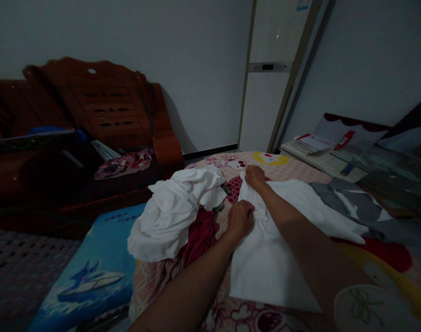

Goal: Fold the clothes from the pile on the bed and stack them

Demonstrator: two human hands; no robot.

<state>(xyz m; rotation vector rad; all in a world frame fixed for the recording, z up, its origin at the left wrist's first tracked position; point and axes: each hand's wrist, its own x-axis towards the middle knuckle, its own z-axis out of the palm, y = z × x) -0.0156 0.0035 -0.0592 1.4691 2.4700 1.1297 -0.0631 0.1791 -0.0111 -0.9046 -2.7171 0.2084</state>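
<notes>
A white shirt (276, 263) lies spread on the patterned tablecloth (293, 167), one sleeve stretching to the right. At its far left corner, the fingers of my right hand (254, 177) are closed on the cloth and lift it slightly. Nearer to me, my left hand (240, 217) pinches the shirt's left edge, where the fabric is wrinkled; its fingertips are partly hidden. Left of my hands is a crumpled heap of white clothing (176, 212) with a small dark label. Dark red cloth (200, 235) shows beneath that heap.
Grey clothing (359, 205) lies right of the shirt. A blue printed bag (103, 267) stands against the table's left side. Behind are a wooden sofa (103, 106) and a tall white cabinet unit (266, 101). Papers (310, 144) rest on a side stand at right.
</notes>
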